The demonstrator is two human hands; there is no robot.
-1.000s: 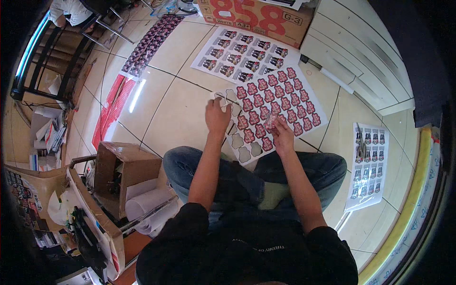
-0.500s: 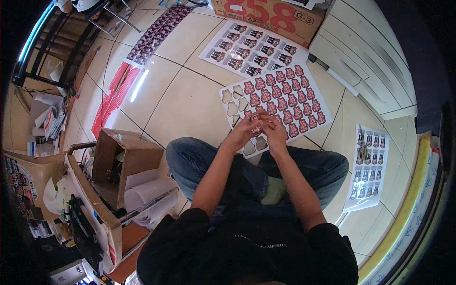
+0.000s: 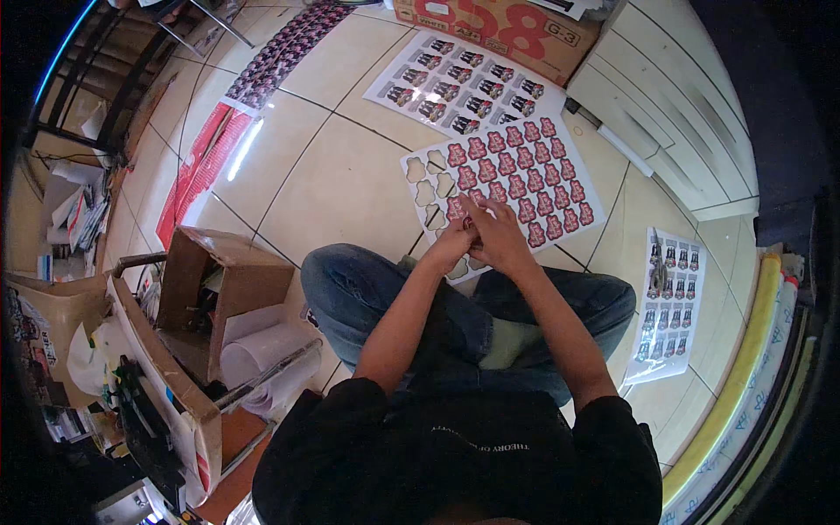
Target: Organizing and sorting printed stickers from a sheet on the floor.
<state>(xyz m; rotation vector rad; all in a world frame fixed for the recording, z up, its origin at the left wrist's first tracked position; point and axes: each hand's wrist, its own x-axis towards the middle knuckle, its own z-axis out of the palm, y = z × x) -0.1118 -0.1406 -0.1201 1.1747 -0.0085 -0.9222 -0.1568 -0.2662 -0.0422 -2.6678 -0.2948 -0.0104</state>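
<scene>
Between my knees, above the floor, my two hands meet. My left hand [image 3: 450,246] is closed around a few small red die-cut stickers [image 3: 469,224], of which only a sliver shows. Over it lies my right hand [image 3: 500,238], its fingers bent onto the same stickers and hiding most of them. Under and beyond my hands is a white sticker sheet [image 3: 580,145] with rows of red shaped stickers [image 3: 516,185]. Along its left side are several sticker-shaped gaps [image 3: 425,191] where the floor or bare backing shows.
A second printed sheet [image 3: 466,84] lies behind, against a cardboard carton [image 3: 499,35]. White drawers [image 3: 669,105] stand at the right. Scissors [image 3: 657,278] rest on another printed sheet [image 3: 669,315]. An open cardboard box [image 3: 249,302] and a paper roll [image 3: 262,359] sit at my left.
My right hand has turned and moved over my left, covering the red stickers that showed between my fingers before. The whole view has shifted slightly.
</scene>
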